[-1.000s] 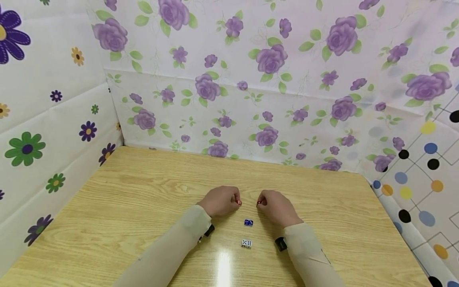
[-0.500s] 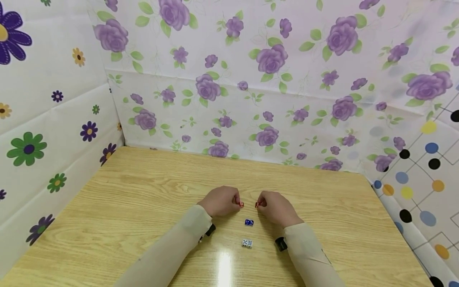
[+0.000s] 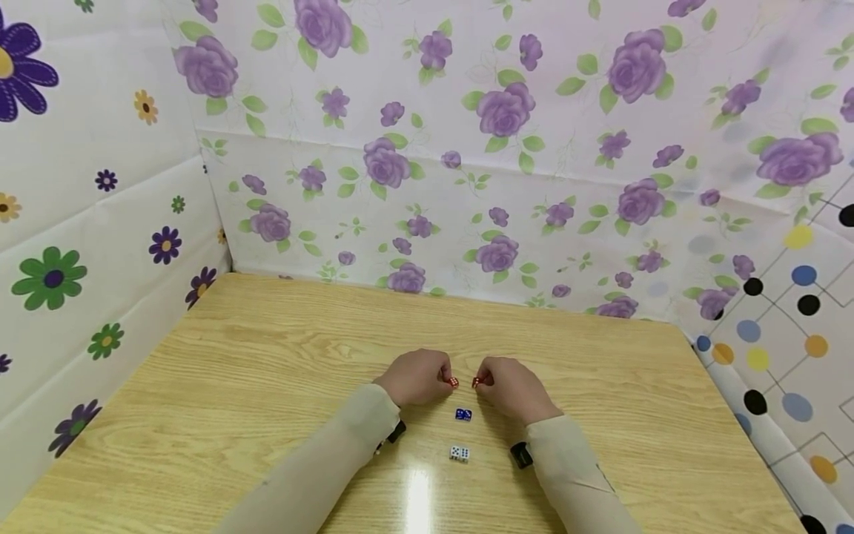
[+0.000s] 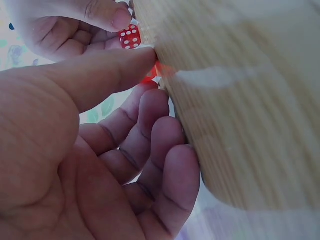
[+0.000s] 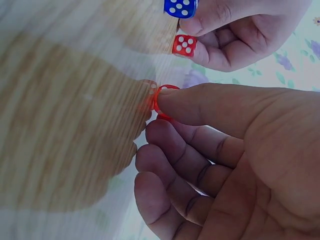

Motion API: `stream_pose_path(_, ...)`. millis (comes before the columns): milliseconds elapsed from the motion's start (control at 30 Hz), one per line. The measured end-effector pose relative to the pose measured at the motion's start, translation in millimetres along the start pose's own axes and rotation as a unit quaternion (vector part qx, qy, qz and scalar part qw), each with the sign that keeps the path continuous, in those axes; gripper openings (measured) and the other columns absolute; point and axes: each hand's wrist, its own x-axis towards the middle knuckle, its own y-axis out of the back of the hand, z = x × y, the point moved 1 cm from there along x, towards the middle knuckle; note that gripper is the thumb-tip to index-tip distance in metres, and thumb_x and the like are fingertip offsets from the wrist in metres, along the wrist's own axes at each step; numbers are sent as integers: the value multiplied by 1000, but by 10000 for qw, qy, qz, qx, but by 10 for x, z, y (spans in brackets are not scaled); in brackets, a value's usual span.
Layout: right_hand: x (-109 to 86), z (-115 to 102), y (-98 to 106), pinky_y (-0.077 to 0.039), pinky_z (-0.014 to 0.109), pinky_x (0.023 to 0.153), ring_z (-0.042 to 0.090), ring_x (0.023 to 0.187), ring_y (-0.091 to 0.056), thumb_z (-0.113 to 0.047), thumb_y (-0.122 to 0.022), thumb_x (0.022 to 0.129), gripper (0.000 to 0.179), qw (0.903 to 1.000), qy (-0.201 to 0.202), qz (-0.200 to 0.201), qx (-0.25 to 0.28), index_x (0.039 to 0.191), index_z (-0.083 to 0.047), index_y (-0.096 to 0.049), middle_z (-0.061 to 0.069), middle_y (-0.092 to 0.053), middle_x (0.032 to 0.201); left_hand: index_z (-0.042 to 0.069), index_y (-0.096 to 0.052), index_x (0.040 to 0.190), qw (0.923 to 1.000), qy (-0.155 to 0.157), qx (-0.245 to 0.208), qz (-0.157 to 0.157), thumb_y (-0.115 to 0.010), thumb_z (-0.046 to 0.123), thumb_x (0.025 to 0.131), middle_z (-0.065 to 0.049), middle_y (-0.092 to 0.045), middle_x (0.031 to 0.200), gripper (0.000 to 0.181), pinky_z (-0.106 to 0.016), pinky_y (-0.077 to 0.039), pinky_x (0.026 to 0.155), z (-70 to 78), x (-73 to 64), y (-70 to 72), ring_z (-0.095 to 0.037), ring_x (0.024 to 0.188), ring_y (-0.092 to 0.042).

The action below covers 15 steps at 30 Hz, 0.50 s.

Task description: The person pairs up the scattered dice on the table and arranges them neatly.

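Note:
My left hand [image 3: 419, 377] pinches a red die [image 3: 454, 383] between thumb and forefinger, low at the table surface. Facing it across a small gap, my right hand [image 3: 512, 386] pinches a second red die [image 3: 476, 382] the same way. White pips show on both; the left wrist view gives the right hand's red die [image 4: 130, 37] clearly, and the right wrist view the left hand's red die [image 5: 184, 45]. Just nearer to me than the hands lie two blue dice [image 3: 463, 414] side by side. Closer still, two white dice [image 3: 459, 453] sit side by side.
The wooden table [image 3: 280, 348] runs to a floral cloth wall [image 3: 434, 193] at the back. A flowered cloth [image 3: 73, 297] borders the left side, a dotted cloth [image 3: 794, 356] the right. Light glares off the table [image 3: 417, 497] near the front.
My left hand has moved a little to the right with its red die, and the right hand's die has shifted slightly left. The gap between them is narrower. Blue and white dice have stayed put.

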Motion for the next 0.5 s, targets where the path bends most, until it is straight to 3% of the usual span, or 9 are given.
stream_pose_path(500,-2,6,-9,-53,38,73,12,74,-58,-16,-77,94,8,10000,49,19,25,90,-14,-70,-4,-66,84,19,-66,88,9998,-176,51,-102,-74,22,95,10,-64,83,11,-29,-49,71,122,164,-75,-9,72,-57)
